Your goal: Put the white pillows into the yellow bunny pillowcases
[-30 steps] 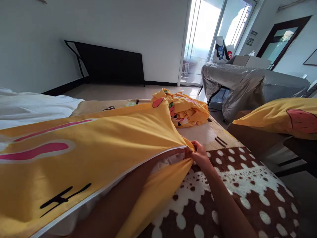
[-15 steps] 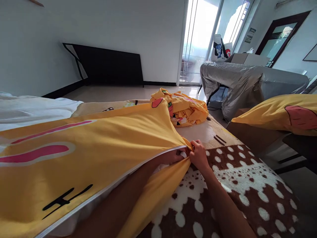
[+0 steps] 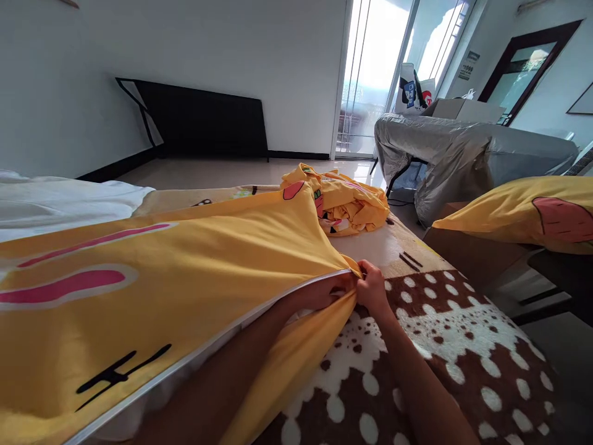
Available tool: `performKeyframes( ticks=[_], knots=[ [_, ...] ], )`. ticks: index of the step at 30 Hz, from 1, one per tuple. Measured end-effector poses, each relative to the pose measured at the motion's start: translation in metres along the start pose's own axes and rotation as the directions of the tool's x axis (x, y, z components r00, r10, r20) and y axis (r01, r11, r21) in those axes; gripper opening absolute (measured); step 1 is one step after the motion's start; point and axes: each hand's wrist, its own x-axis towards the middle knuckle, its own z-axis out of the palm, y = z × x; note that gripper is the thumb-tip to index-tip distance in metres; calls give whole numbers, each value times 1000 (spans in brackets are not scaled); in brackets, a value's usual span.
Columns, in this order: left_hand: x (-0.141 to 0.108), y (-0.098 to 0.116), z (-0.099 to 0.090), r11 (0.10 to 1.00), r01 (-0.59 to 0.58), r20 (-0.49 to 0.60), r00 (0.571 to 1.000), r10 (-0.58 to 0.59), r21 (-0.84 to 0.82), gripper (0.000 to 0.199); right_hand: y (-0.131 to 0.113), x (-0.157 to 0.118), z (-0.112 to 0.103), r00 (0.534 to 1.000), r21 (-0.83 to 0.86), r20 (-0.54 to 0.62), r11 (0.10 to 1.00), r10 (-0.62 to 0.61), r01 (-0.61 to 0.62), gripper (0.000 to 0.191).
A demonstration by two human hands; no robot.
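A yellow duvet cover (image 3: 231, 241) with pink and black cartoon prints stretches across from the left, its long side open along a white zip edge (image 3: 278, 298). Through that opening goes my left arm, and my left hand (image 3: 331, 290) is inside at the corner, fingers curled and partly hidden by the cloth. What those fingers grip I cannot make out. A little white fabric (image 3: 301, 315) shows below the left wrist. From outside, my right hand (image 3: 371, 287) is closed on the cover's corner, pulling the cloth into tight folds, right against the left hand.
Beneath lies a brown and cream spotted blanket (image 3: 417, 327). Crumpled yellow bedding (image 3: 356, 204) is heaped beyond my hands, white bedding (image 3: 69, 201) at far left. A yellow pillow (image 3: 514, 207) rests at the right, near a plastic-covered piece of furniture (image 3: 435, 139). A black panel (image 3: 208, 123) leans on the wall.
The left fingers have shifted slightly inside the corner, and the white bit seen at them before is now hidden. My right hand keeps its grip, nearly in place.
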Motion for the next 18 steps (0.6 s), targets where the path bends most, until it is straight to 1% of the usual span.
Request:
performKeyframes(
  ticks=[2, 4, 6, 9, 11, 15, 18],
  knots=[
    [0, 1, 0, 1000, -16, 32, 999, 16, 10, 25, 4, 1, 2, 1000, 108, 23, 994, 16, -18, 20],
    [-1, 1, -1, 1000, -13, 30, 999, 12, 21, 29, 7, 2, 3, 999, 158, 32, 987, 24, -29, 22],
    [-2, -2, -1, 999, 12, 3, 1000, -12, 39, 29, 9, 3, 4, 999, 164, 37, 986, 28, -34, 22],
    [-2, -5, -1, 996, 56, -50, 997, -52, 76, 35, 8, 3, 4, 999, 180, 41, 983, 31, -38, 20],
    [-1, -3, -1, 994, 44, -38, 998, -40, 101, 37, 7, 2, 3, 999, 179, 27, 983, 27, -31, 19],
    [0, 6, -1, 986, -7, 21, 1000, 3, 169, 34, 5, 1, 3, 1000, 125, 2, 992, -2, 2, 19],
    [-1, 12, -2, 971, 2, 8, 1000, -4, 237, 32, 7, 1, 3, 1000, 114, 10, 993, -17, 15, 21]
  ],
)
